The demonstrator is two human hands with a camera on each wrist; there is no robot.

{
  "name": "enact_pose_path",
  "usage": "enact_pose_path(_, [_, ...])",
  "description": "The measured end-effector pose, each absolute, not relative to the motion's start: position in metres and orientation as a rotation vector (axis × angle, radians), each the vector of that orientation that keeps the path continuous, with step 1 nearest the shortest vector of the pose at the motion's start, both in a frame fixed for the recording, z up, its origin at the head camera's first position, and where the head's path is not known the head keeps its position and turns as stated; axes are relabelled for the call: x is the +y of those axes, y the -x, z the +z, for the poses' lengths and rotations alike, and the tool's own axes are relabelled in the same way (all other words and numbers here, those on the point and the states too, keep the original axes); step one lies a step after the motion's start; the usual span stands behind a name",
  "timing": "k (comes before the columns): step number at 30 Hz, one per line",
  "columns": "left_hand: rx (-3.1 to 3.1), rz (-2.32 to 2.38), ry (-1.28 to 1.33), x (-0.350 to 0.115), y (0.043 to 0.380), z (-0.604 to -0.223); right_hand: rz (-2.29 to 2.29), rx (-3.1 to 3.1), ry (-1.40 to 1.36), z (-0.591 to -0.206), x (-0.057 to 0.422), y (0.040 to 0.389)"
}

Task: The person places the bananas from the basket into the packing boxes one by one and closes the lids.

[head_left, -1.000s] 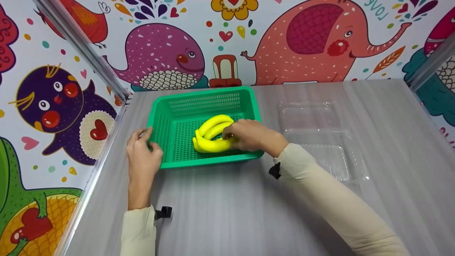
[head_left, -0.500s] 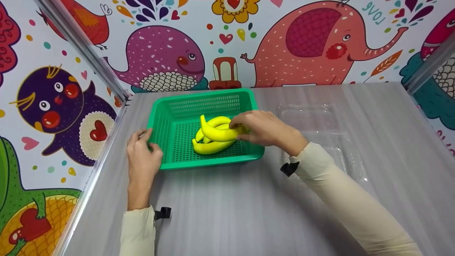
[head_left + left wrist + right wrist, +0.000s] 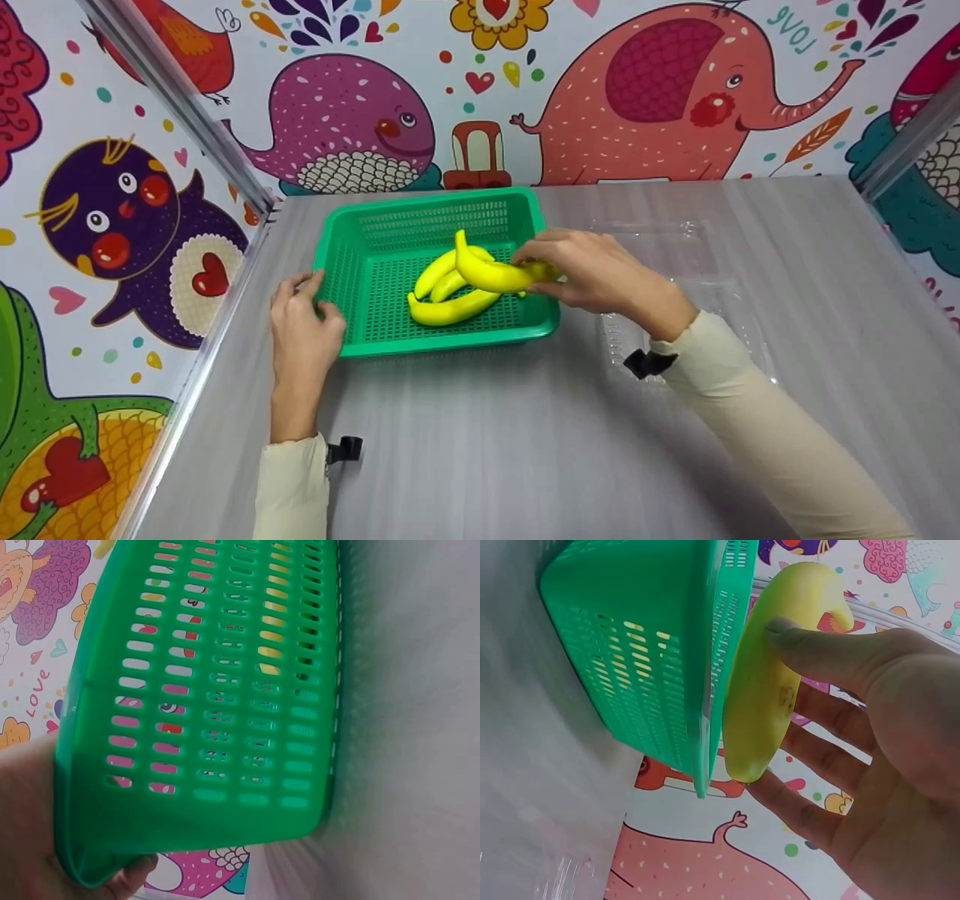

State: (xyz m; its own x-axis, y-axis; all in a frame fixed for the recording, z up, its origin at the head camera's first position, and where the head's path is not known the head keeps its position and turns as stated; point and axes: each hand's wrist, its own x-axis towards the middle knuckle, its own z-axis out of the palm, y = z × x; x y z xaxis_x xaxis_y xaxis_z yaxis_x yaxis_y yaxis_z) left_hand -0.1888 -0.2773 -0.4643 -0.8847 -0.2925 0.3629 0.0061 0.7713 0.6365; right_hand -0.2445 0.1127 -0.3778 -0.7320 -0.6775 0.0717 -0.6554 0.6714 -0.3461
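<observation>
A yellow banana is held by its end in my right hand, above the right side of the green plastic basket. In the right wrist view, the thumb presses on the banana from one side and the fingers lie on the other. More bananas lie on the basket floor below. My left hand holds the basket's left rim near its front corner. The left wrist view has that hand at the rim, with the basket's slotted side wall in front of it.
To the right of the basket, a clear plastic container with its lid open lies on the grey table; my right forearm partly covers it. Walls printed with cartoon animals stand behind and on the left, with metal edge strips.
My right hand has lifted one banana off the others and moved it rightward and up, toward the basket's right rim. The left hand stays at the left rim.
</observation>
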Motion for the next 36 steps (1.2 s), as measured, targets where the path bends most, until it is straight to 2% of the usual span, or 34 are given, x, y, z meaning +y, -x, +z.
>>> enact_pose_path(15, [-2.523,-0.944,-0.209,-0.277,0.189,-0.464,-0.543,2.915,1.087,-0.383,0.157,0.225])
enact_pose_path(36, [-2.534,-0.934,-0.236,-0.278,0.189,-0.464,-0.572,2.967,0.975,-0.394,0.210,0.215])
